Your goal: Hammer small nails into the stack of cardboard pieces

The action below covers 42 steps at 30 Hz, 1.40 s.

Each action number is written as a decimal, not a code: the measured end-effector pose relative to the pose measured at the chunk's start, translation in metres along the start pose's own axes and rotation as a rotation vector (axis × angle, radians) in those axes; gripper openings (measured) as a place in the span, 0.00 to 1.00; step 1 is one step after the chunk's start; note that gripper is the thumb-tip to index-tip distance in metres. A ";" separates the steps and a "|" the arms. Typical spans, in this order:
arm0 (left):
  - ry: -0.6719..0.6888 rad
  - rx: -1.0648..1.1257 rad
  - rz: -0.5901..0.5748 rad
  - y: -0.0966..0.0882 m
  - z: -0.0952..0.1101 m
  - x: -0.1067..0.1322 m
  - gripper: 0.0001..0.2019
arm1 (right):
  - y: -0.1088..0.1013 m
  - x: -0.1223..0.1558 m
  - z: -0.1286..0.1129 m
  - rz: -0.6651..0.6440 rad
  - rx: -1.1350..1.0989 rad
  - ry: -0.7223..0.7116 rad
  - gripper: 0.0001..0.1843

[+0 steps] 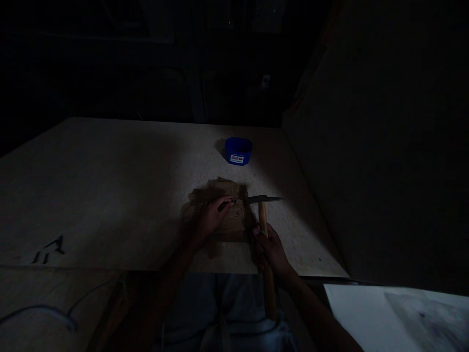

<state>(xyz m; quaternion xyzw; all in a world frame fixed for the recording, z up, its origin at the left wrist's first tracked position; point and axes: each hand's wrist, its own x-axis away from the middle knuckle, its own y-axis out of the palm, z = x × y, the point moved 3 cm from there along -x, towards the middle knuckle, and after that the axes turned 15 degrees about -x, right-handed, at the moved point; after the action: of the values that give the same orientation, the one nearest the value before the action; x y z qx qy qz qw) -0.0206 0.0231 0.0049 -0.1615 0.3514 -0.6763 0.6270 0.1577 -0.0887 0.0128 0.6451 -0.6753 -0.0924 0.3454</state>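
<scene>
My right hand [273, 249] is wrapped round the wooden handle of a hammer [263, 212]. Its dark metal head lies level, just right of my left hand [214, 215]. The fingertips of that left hand are closed on a small metal piece [233, 200], too small and dark to name. Beneath it is a worn brown pad [230, 225], seemingly cardboard, with torn edges and many small holes. A few tiny slivers lie on the pad. The hammer head is apart from the small piece, and the handle's lower end hangs past the table's front edge.
A blue plastic bin [238, 151] with a white label stands on the pale tabletop [146, 176] beyond the pad. A tall dark panel [381, 146] rises along the right side. Lower left, a cable [40, 308] curves over another surface. The light is very dim.
</scene>
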 end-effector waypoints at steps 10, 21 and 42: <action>-0.023 0.024 -0.022 0.004 -0.003 -0.001 0.12 | 0.004 0.001 -0.001 -0.002 0.003 -0.006 0.21; -0.049 0.016 -0.069 -0.002 0.005 -0.001 0.11 | 0.031 0.014 -0.058 -0.117 0.687 -0.256 0.21; -0.121 0.111 -0.046 0.005 0.005 -0.002 0.11 | 0.030 -0.011 -0.059 -0.134 0.854 -0.139 0.21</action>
<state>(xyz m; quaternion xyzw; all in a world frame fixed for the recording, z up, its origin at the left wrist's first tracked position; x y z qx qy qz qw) -0.0135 0.0239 0.0057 -0.1748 0.2709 -0.6980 0.6394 0.1676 -0.0551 0.0700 0.7646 -0.6312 0.1298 -0.0054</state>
